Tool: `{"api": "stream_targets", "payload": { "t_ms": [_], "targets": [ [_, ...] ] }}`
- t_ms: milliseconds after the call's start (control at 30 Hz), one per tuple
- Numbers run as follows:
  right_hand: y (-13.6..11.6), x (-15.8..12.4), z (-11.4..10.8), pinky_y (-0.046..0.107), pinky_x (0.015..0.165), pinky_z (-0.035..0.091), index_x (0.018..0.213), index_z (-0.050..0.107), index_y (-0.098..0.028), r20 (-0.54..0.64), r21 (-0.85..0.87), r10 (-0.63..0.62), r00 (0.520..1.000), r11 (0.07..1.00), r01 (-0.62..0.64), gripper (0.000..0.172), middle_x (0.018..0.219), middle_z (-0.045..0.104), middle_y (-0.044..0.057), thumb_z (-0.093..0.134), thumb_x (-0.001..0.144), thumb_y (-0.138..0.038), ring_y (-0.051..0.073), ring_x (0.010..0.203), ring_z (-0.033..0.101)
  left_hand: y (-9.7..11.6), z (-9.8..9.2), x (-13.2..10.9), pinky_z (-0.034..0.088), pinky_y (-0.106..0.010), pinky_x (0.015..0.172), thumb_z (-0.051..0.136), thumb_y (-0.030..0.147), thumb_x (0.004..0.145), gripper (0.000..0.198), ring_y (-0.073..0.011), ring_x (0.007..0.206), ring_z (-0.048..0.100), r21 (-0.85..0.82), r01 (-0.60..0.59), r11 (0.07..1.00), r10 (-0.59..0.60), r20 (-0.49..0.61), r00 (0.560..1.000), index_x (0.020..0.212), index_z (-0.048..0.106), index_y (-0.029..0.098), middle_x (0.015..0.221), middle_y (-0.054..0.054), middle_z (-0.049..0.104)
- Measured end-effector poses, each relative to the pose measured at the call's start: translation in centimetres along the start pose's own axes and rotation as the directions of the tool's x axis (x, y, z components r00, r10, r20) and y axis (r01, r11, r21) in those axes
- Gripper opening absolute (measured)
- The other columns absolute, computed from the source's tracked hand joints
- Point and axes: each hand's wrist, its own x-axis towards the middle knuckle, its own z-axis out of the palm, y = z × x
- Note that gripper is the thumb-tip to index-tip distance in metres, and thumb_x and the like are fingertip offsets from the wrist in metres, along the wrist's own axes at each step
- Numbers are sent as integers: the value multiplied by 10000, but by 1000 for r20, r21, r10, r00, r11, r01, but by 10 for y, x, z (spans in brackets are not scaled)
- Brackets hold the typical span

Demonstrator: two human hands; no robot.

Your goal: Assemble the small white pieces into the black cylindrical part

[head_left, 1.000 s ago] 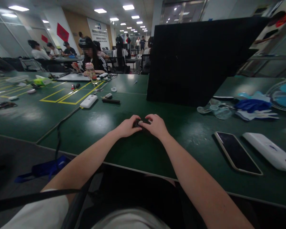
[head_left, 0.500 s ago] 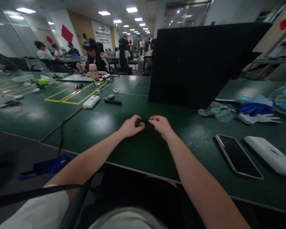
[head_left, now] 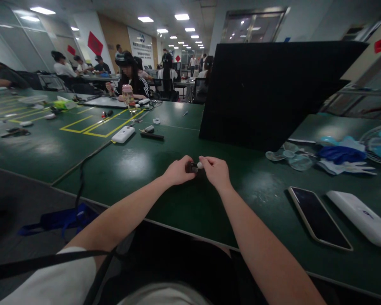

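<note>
Just above the green tabletop [head_left: 178, 203], my left hand [head_left: 178, 171] is closed around a small dark object [head_left: 193, 166] with a shiny, pale part on it. Its kind is too small to make out, and fingers cover much of it. My right hand [head_left: 216, 171] pinches a small white piece [head_left: 200, 165] between thumb and forefinger. The white piece is right beside the dark object; whether they touch, I cannot tell.
A big black panel [head_left: 273, 93] rises ahead. To the right lie a phone [head_left: 319, 218], a white device [head_left: 360, 216], blue and white gloves [head_left: 341, 154] and a clear-bladed fan part [head_left: 294, 156]. Leftward are a white box [head_left: 123, 134], a black bar [head_left: 152, 136] and a bottle [head_left: 128, 97].
The dark object has turned in my left hand and shows less of its face. A white piece now shows in my right fingers. The camera view has tilted slightly upward.
</note>
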Motion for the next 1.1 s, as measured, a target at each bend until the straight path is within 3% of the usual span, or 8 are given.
{"api": "stream_targets", "payload": {
  "t_ms": [167,300,433,633,733,933,1000,1100],
  "targets": [
    [3,1,0,327,659,456,858,780,-227,-4,-196,-108,994,975,105,410,800,740,30,520,964,-526,188,712,647,-4,-5,2,508,-328,711,709,399,777,389,-197,784,673,-4,15,1000,-15,12,1000,1097,545,251,899,-17,709],
    [3,0,0,321,623,442,842,774,-241,94,-218,-79,992,971,98,397,753,719,16,519,965,-519,180,666,626,-3,-7,1,506,-325,710,711,412,784,393,-197,798,673,-10,19,1000,-19,20,1000,1100,543,249,910,-18,709],
    [3,-1,0,319,592,422,838,770,-238,159,-201,-4,987,979,36,436,740,709,25,555,917,-609,182,639,606,-2,-9,0,508,-323,708,706,427,798,401,-200,823,674,-30,20,999,-19,35,999,1113,548,238,947,-35,710],
    [22,13,-15,326,672,462,932,736,-192,-94,-6,242,966,970,-244,706,839,734,90,281,959,-731,220,763,666,-9,-6,3,508,-337,729,718,444,790,453,-206,826,671,-57,47,997,-44,51,998,1152,543,234,932,-32,701],
    [34,21,-22,332,663,463,901,722,-181,-76,-50,366,927,928,-370,663,841,737,114,318,964,-704,235,762,672,-13,-6,4,512,-338,741,715,451,794,469,-206,845,668,-78,35,996,-30,70,997,1172,543,232,962,-37,697],
    [35,21,-18,326,653,460,846,710,-189,-33,-172,324,945,930,-325,611,812,727,107,352,976,-666,222,744,664,-14,-7,3,535,-359,754,705,447,798,502,-207,835,660,-81,22,997,-13,102,995,1214,541,220,981,-49,686],
    [34,20,-17,327,656,467,856,710,-192,-38,-166,325,945,930,-327,603,822,728,104,356,974,-666,221,747,665,-16,-8,4,550,-384,815,708,416,788,481,-226,915,666,-70,-15,997,21,85,996,1201,562,218,1049,-68,676],
    [35,20,-18,329,657,474,873,711,-195,-44,-154,337,940,928,-340,610,839,730,105,341,976,-669,223,757,668,-28,-16,5,502,-424,1019,737,369,738,448,-285,1235,574,10,-76,997,77,-69,995,1131,613,195,1302,-131,580]
  ]
}}
